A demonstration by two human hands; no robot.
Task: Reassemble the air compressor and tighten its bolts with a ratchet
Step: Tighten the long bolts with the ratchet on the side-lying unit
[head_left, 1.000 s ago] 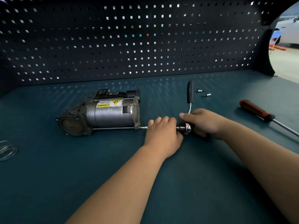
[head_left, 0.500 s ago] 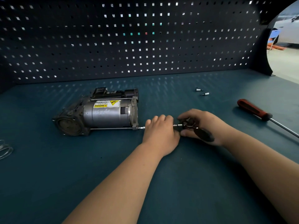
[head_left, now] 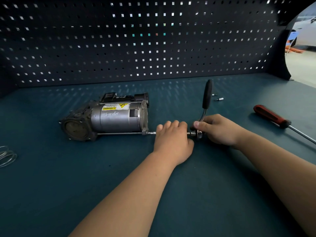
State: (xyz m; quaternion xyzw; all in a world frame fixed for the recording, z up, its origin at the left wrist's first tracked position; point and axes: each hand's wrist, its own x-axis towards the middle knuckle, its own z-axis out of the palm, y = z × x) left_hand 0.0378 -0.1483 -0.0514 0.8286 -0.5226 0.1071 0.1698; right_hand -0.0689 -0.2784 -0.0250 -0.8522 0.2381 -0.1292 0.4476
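Note:
The grey air compressor (head_left: pixel 112 119) lies on its side on the dark teal bench, with a yellow warning label on top. A long bolt (head_left: pixel 119 133) runs along its near side. A ratchet (head_left: pixel 206 100) with a black handle is joined to that bolt through an extension bar, and its handle points up and away from me. My left hand (head_left: pixel 172 139) is curled over the extension bar between the compressor and the ratchet head. My right hand (head_left: pixel 217 129) grips the ratchet at its head and lower shaft.
A red-handled screwdriver (head_left: pixel 271 117) lies at the right. Two small bits or sockets (head_left: pixel 218 99) sit behind the ratchet handle. A coil of wire (head_left: pixel 6 155) is at the left edge. A perforated panel (head_left: pixel 136 40) walls the back of the bench.
The ratchet handle swung from upright down toward me, then back up to upright. Both hands stayed at the bar and ratchet head. The compressor did not move.

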